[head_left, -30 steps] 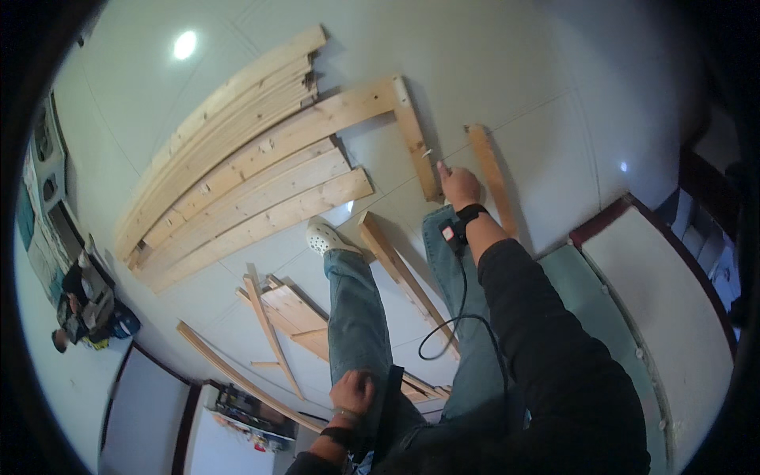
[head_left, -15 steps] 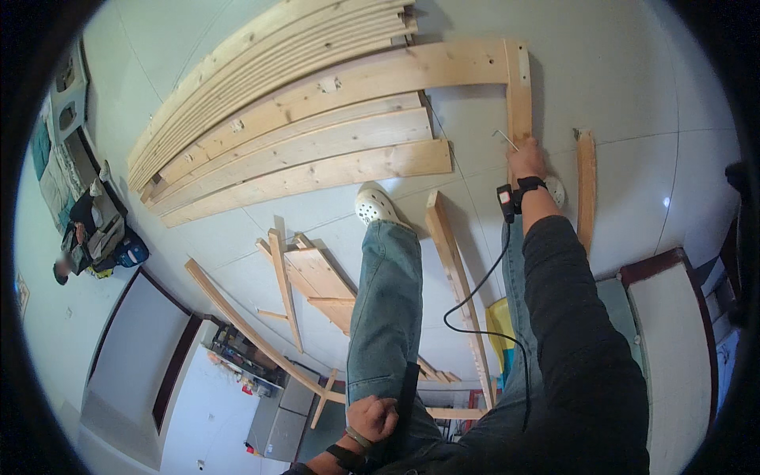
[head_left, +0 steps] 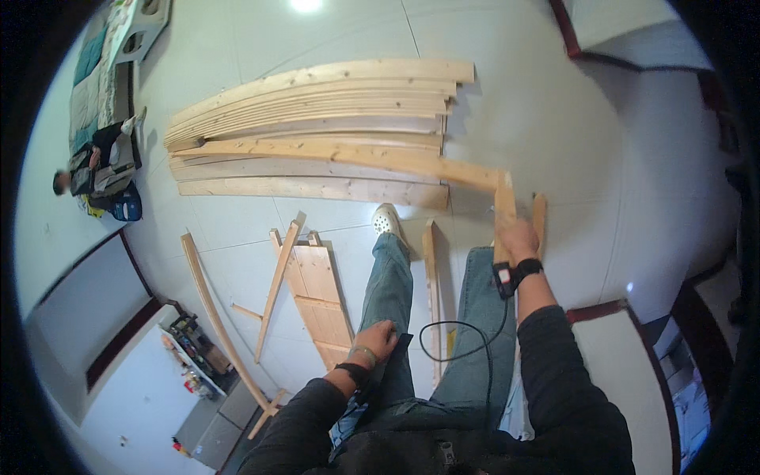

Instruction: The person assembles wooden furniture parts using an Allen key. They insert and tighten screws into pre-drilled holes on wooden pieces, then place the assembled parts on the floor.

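My right hand (head_left: 518, 239) is wrapped round a short wooden post (head_left: 504, 199), which joins the end of a long wooden rail (head_left: 372, 157) at a corner. A thin bent metal rod, like a hex key, showed in this hand earlier; now it is hardly visible. The rail runs leftward over the stacked planks. My left hand (head_left: 378, 340) rests on my left leg near the knee, fingers curled in, with nothing visible in them. A black cable (head_left: 488, 372) loops from a small device at my right wrist.
Light wooden slats (head_left: 317, 95) lie stacked on the tiled floor. A slatted wooden panel (head_left: 321, 289), a long curved leg piece (head_left: 214, 317) and an upright beam (head_left: 431, 293) lie nearer. Another wood piece (head_left: 539, 214) is beside my right hand. A person (head_left: 103, 162) sits far left.
My right hand has drawn the post nearer, and the rail's right end has swung toward me. My view has shifted and my left leg has moved. The left hand remains on the leg.
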Tool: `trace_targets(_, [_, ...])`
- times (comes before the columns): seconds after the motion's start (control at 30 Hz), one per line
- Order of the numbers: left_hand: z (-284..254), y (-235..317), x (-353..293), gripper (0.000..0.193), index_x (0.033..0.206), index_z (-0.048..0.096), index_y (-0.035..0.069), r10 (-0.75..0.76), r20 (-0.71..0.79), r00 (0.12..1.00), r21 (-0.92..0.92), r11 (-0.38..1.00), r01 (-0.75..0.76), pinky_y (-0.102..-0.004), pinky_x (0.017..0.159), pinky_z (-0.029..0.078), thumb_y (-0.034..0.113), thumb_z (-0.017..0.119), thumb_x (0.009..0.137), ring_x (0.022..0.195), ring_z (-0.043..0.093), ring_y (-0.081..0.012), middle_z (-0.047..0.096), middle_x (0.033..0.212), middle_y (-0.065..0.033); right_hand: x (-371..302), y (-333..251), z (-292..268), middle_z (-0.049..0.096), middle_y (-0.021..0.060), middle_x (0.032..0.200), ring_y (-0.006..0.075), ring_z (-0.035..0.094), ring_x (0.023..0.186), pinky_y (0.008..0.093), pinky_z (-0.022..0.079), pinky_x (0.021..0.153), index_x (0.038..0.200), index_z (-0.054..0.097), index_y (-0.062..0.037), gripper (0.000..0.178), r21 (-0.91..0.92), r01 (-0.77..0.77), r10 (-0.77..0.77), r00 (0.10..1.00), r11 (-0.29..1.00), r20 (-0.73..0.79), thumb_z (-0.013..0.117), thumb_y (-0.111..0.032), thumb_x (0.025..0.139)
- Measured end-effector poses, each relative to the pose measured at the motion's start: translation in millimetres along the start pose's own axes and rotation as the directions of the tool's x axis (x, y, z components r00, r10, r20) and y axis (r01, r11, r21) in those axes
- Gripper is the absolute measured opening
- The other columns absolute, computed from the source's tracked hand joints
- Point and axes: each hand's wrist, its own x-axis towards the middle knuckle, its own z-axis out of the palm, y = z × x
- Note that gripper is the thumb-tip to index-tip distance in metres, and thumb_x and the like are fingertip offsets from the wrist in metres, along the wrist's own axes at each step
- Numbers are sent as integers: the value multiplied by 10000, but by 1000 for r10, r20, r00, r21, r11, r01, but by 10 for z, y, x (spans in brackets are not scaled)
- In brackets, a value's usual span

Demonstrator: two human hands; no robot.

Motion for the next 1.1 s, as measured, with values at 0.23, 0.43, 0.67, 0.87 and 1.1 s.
trace_targets(0.23, [-375,856,-94,719,1390,316,183,172,-255,951,-207,951,-228,-435,795,507,220,679,770,992,580,-363,484,1232,-136,-1133,-169,-638,650,209,1056,361,614,997,395,487,841,1055,648,-2,576,-99,223,-178,924,970,338,585,-505,782])
trace_targets(0.43, [-1133,1199,-352,868,1427,250,226,466,-273,842,-29,871,-491,-449,755,522,312,752,724,920,614,-367,340,1417,-94,-2434,-781,-1308,661,74,920,174,601,763,307,450,646,1036,640,-41,455,29,-48,17,754,998,657,533,-441,848])
trace_targets(0.67, [-1405,1078,-627,796,1353,379,193,777,-190,600,14,613,-790,-423,769,520,376,775,687,940,630,-318,359,1444,-41,-3687,-1714,-1993,533,23,732,140,429,604,299,315,537,913,611,-135,450,-358,-156,366,666,920,650,432,-543,849])
trace_targets(0.87, [-1721,1337,-823,679,1292,450,193,855,-395,335,-27,354,-935,-420,741,527,321,755,700,919,636,-297,528,1289,-17,-4222,-2070,-2266,322,-61,585,89,231,480,271,155,459,732,527,-200,426,-426,-206,442,677,881,588,417,-599,834])
trace_targets(1.1, [-2408,1599,-1158,620,1191,552,124,833,-210,511,-69,509,-858,-384,761,529,343,777,656,1065,589,-246,586,1191,-78,-4127,-2198,-3211,623,39,728,89,358,478,243,318,445,1053,659,-91,685,-330,200,92,718,922,690,351,-680,888])
